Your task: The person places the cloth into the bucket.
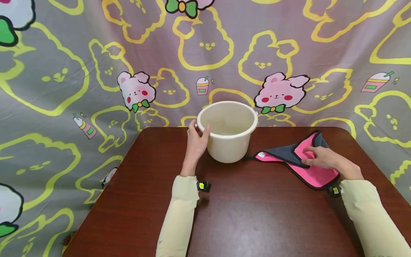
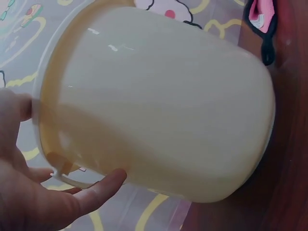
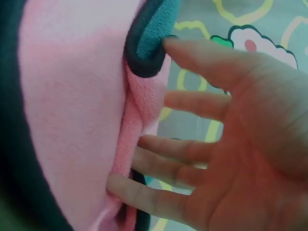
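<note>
A cream plastic bucket [image 1: 228, 148] stands upright near the back of the table, its mouth facing up. At its left rim, my left hand [image 1: 196, 142] holds it beside the handle joint. In the left wrist view, one digit of that hand lies along the bucket's outer wall [image 2: 159, 106], near a thin handle [image 2: 74, 181]. A pink and dark grey cloth [image 1: 321, 175] with black edging lies partly folded to the right. Over it is my right hand [image 1: 327, 159], its fingers spread and touching a pink fold [image 3: 144, 103]. The thumb is by a black-edged corner.
The dark brown wooden table [image 1: 237, 214] runs back to a grey patterned curtain [image 1: 224, 43]. A white tag [image 1: 261, 154] shows on the cloth's left end, where a black loop reaches toward the bucket's base.
</note>
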Demonstrator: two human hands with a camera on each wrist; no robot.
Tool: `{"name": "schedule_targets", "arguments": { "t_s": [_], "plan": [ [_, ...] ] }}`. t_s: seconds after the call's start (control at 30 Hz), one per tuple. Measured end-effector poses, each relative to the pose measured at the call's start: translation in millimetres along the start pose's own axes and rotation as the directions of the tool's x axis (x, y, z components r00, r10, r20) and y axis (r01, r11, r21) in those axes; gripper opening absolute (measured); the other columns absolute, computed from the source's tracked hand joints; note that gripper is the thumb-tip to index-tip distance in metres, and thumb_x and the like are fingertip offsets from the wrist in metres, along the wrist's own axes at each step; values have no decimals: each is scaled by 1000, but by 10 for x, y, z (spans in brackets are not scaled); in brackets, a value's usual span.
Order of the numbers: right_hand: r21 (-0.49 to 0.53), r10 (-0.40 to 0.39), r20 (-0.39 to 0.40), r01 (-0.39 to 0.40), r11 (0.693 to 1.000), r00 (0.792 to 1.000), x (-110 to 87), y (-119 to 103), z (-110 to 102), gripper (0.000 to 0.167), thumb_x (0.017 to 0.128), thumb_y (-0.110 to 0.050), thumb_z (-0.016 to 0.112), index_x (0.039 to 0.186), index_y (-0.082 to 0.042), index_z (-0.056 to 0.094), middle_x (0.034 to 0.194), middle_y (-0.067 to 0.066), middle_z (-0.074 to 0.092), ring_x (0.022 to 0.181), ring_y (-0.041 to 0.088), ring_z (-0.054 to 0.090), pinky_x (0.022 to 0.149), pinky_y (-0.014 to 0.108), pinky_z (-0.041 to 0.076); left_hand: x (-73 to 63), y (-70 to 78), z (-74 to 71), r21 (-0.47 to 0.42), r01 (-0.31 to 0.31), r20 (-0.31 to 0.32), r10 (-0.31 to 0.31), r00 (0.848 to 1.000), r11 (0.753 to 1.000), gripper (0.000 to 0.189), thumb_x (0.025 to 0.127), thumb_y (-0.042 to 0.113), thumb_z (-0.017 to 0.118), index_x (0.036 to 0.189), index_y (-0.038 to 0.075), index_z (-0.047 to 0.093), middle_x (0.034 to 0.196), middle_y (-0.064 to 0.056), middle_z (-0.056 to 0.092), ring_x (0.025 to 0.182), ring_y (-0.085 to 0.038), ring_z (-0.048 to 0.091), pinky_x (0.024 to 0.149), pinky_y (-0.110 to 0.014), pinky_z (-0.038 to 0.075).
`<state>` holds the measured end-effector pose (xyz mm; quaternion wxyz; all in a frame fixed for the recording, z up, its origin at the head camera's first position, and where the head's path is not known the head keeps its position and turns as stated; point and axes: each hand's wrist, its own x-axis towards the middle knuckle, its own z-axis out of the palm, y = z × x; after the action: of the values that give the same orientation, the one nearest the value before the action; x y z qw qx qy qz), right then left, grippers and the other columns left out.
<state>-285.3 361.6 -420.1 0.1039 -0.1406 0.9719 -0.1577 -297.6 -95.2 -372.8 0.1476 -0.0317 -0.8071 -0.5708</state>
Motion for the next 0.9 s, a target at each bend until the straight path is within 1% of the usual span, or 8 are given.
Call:
{"name": "schedule_targets", "arguments": {
  "t_s": [0.1, 0.2, 0.27, 0.4, 0.57, 0.7, 0.8, 0.9],
  "plan": [
    [24, 33, 82, -35, 999, 996, -15, -6, -34, 83, 78, -44, 79, 137, 6, 48, 115, 32, 57, 103, 44, 51, 76, 47, 50, -14, -8, 17, 48, 23, -7, -23, 1000, 999, 74, 95, 49, 56, 152, 12, 26, 146, -18, 36, 132, -30, 42, 110, -47, 39],
    [10, 14, 101, -15, 1000, 995, -19, -22, -42, 82, 75, -37, 83, 137, 5, 48, 116, 36, 51, 105, 47, 47, 79, 50, 48, -15, -14, 13, 57, 32, -24, -30, 999, 998, 70, 95, 48, 56, 150, 14, 30, 141, -17, 41, 129, -30, 45, 108, -47, 40],
    [0, 11, 92, -11, 1000, 996, -22, -33, -29, 77, 75, -29, 84, 135, 3, 50, 116, 36, 50, 104, 46, 46, 80, 51, 47, -9, -15, 9, 56, 26, -30, -25, 999, 998, 67, 95, 47, 56, 149, 15, 32, 138, -16, 45, 126, -29, 47, 107, -46, 41],
    [5, 35, 76, -35, 999, 997, -35, -45, 0, 69, 75, -19, 83, 133, 3, 51, 114, 33, 52, 100, 44, 47, 77, 48, 47, 8, -19, 12, 61, 15, -27, -14, 1000, 998, 64, 95, 45, 56, 147, 15, 34, 133, -15, 49, 123, -28, 50, 105, -44, 42],
    [9, 40, 36, -40, 999, 999, -36, -41, 52, 61, 76, -13, 81, 129, 4, 55, 112, 31, 58, 95, 41, 51, 71, 39, 47, 9, -14, 17, 52, 14, -26, -13, 1000, 999, 65, 95, 43, 57, 148, 13, 35, 133, -17, 50, 121, -29, 55, 102, -42, 46],
    [3, 9, 2, -9, 1000, 1000, -27, -23, 62, 51, 79, -9, 77, 124, 4, 59, 102, 24, 61, 90, 36, 52, 67, 32, 42, 8, -11, 21, 48, 15, -22, -14, 1000, 999, 65, 95, 43, 57, 148, 13, 35, 133, -17, 50, 120, -29, 58, 99, -41, 49],
    [7, -9, -26, 9, 1000, 1000, -24, -14, 37, 48, 80, -8, 74, 124, 5, 60, 100, 21, 63, 88, 32, 53, 65, 31, 42, 7, -12, 19, 54, 10, -23, -8, 1000, 998, 65, 95, 43, 57, 148, 13, 35, 131, -17, 50, 118, -29, 60, 98, -40, 50],
    [10, 1, -74, 0, 1000, 997, -22, -21, -14, 49, 81, -8, 72, 126, 5, 58, 97, 20, 64, 84, 31, 53, 63, 32, 42, 3, -6, 14, 61, -1, -31, 3, 1000, 998, 64, 95, 43, 57, 147, 12, 36, 125, -16, 54, 115, -28, 62, 98, -40, 50]
  ]
}}
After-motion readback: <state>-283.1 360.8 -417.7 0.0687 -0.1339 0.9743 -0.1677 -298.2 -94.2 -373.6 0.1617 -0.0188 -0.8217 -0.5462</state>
